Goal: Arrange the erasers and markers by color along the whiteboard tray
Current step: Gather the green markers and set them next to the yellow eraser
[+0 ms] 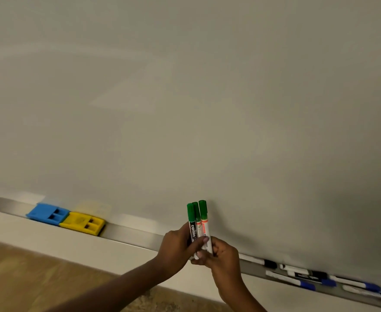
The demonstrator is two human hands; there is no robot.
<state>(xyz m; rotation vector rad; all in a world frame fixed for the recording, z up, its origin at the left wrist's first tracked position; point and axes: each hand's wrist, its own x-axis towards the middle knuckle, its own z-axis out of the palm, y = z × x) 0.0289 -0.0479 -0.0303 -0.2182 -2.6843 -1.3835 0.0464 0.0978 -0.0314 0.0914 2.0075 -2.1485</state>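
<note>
Three green-capped markers [197,218] stand upright, caps up, bunched together just above the metal tray [135,235]. My left hand [176,245] wraps their lower barrels from the left. My right hand [222,255] grips the same bundle from the right, thumb across the front. On the tray at the left lie a blue eraser [46,213] and a yellow eraser [83,222], touching side by side. To the right of my hands, several black-capped markers [270,264] and blue-capped markers [329,282] lie along the tray.
The whiteboard [207,97] fills most of the view. Below the tray runs a white ledge [72,242], then a wood-toned floor [27,278]. A bare stretch of tray lies between the yellow eraser and my hands.
</note>
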